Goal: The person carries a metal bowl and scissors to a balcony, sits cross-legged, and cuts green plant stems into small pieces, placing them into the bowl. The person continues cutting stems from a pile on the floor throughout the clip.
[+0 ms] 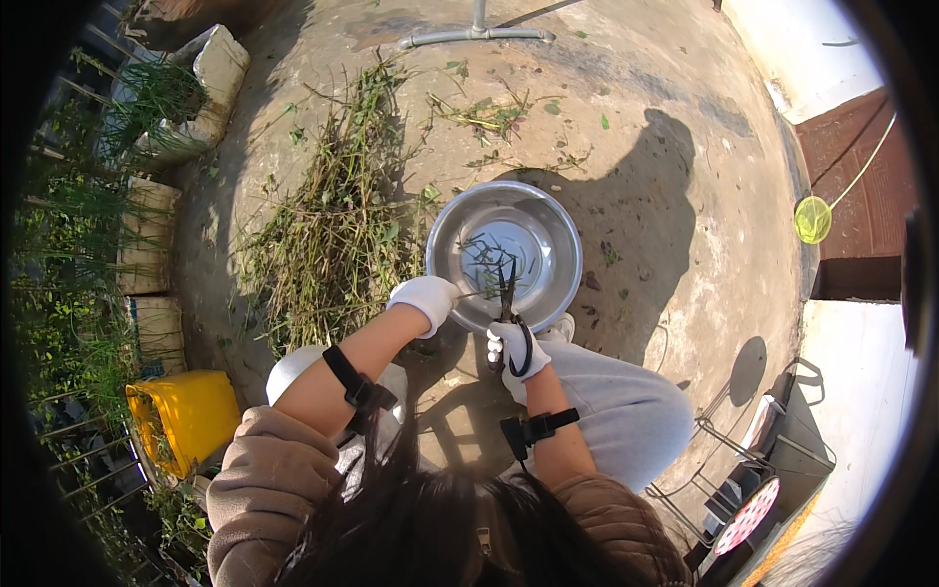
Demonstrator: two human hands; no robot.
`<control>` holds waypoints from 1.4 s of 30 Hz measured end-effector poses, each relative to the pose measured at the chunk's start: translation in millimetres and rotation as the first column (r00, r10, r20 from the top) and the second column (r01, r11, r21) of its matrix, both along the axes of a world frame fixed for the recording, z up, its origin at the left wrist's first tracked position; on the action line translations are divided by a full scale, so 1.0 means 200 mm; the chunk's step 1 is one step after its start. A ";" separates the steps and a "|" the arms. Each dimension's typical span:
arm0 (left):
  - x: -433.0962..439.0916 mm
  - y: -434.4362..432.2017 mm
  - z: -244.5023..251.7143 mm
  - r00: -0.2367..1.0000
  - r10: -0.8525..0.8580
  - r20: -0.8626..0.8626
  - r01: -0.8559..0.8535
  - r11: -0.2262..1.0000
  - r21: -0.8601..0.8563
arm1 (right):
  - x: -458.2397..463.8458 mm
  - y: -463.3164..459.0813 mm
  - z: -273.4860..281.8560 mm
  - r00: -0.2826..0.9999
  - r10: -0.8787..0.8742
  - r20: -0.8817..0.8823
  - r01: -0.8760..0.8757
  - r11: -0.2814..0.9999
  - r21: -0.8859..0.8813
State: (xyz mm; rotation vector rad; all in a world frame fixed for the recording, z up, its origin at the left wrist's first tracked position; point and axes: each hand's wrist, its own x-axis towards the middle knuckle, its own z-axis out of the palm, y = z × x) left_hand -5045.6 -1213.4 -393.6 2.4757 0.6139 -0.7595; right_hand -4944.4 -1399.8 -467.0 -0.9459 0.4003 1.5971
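A wide stainless steel basin [565, 293] stands on the concrete before me, with short cut stems [480, 253] lying inside it. At its lower left rim is my left hand [427, 302] in a white glove, its fingers closed around a thin stem that reaches over the basin. My right hand [516, 348], also gloved in white, grips a pair of black-handled scissors [508, 293]. The blades point away from me over the basin, beside the stem; whether they touch it I cannot tell. To the left of the basin lies a large heap of cut leafy plant stems [337, 213].
Loose stems and leaves [491, 117] litter the concrete beyond the basin, below a metal pipe stand [477, 34]. Foam planters [150, 235] and a yellow plastic container [194, 414] line the left side. A round-seated stool or chair [747, 516] is at lower right, near the wall.
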 end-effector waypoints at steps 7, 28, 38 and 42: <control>0.01 0.00 0.02 0.999 0.039 0.002 -0.039 0.999 0.006 | -0.08 0.02 -0.01 0.831 0.042 0.555 -0.036 0.999 -0.023; 0.04 -0.02 -0.01 0.998 0.062 -0.022 -0.062 0.998 -0.014 | -0.10 -0.05 -0.34 0.918 0.149 0.367 -0.125 0.988 -0.090; 0.05 0.00 -0.03 0.992 0.124 -0.022 -0.125 0.992 -0.016 | -0.11 -0.06 -0.21 0.989 0.131 0.072 -0.139 0.983 0.119; 0.06 -0.03 -0.04 0.999 0.044 -0.001 -0.044 0.998 -0.035 | -0.14 0.00 -0.12 0.925 0.217 0.312 -0.205 0.976 -0.072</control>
